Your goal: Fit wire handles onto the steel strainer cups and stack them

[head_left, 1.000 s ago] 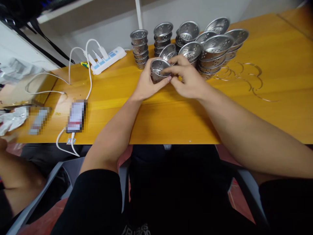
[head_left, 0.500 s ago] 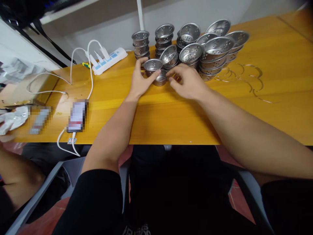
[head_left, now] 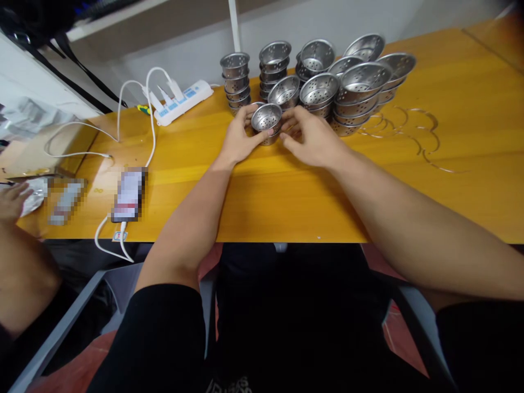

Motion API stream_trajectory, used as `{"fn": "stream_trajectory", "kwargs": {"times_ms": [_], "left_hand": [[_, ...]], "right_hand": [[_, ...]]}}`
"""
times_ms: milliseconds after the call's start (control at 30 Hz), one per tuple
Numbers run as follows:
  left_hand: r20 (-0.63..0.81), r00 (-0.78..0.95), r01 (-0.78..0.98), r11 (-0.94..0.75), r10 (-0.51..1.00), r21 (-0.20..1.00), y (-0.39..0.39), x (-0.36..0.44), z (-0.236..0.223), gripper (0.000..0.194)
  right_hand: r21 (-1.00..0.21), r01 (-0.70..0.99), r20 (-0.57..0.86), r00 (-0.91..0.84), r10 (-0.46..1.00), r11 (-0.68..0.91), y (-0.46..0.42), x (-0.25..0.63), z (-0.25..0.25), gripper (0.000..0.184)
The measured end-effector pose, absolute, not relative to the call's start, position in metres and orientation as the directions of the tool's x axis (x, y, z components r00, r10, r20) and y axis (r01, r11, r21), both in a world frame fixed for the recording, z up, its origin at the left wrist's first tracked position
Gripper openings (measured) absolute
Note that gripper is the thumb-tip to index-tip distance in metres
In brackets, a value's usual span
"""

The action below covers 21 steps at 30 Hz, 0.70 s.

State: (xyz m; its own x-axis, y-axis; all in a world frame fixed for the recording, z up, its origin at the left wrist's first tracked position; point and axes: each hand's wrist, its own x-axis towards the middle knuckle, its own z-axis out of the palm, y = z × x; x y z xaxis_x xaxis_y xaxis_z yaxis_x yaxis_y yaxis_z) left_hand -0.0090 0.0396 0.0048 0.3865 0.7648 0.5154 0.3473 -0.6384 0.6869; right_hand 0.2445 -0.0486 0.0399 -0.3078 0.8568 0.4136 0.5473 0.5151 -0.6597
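Between my hands is a small perforated metal cup [head_left: 267, 117], set into or on another cup at the front of the stacks. My left hand [head_left: 240, 141] grips it from the left, thumb at the front and fingers behind the rim. On the right side, my right hand [head_left: 313, 137] is half curled with fingers apart, close to the cup; whether the fingertips touch it is hard to see. Right behind stands another perforated cup [head_left: 284, 93], tilted on its stack. Taller stacks of perforated cups [head_left: 362, 82] rise to the right, and a narrow stack [head_left: 236, 82] stands behind my left hand.
Thin curved metal strips [head_left: 426, 131] lie on the wooden table [head_left: 286, 207] at right. Leftward are a power strip [head_left: 186, 102] with white cables, a phone [head_left: 129, 194], a cardboard box [head_left: 61, 150] and another person's hand [head_left: 12, 202] by a plastic bag [head_left: 35, 196].
My left hand has brought the cup rightward, over the lower cup at the front. My right hand has shifted slightly, fingers more spread. Another person's hand has come in at far left.
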Motion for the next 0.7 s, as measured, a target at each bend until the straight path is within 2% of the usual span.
{"fn": "stream_trajectory", "kwargs": {"times_ms": [233, 433, 533, 600, 700], "left_hand": [[0.486, 0.375, 0.405, -0.611, 0.789, 0.680, 0.029, -0.005, 0.016, 0.077], [0.434, 0.369, 0.388, -0.561, 0.822, 0.731, 0.012, -0.002, 0.027, 0.073], [0.434, 0.359, 0.419, -0.558, 0.826, 0.716, 0.005, -0.002, 0.034, 0.071], [0.458, 0.297, 0.462, -0.546, 0.838, 0.699, 0.006, -0.005, 0.037, 0.063], [0.505, 0.141, 0.500, -0.501, 0.851, 0.706, 0.017, -0.015, 0.036, 0.038]], "right_hand": [[-0.661, 0.579, 0.381, -0.289, 0.878, 0.477, -0.055, 0.245, 0.048, 0.057], [-0.665, 0.539, 0.392, -0.337, 0.856, 0.516, -0.055, 0.246, 0.049, 0.054], [-0.649, 0.544, 0.409, -0.339, 0.847, 0.531, -0.054, 0.246, 0.049, 0.055], [-0.630, 0.563, 0.430, -0.321, 0.844, 0.535, -0.055, 0.246, 0.051, 0.058], [-0.623, 0.585, 0.434, -0.295, 0.851, 0.520, -0.060, 0.244, 0.057, 0.057]]}}
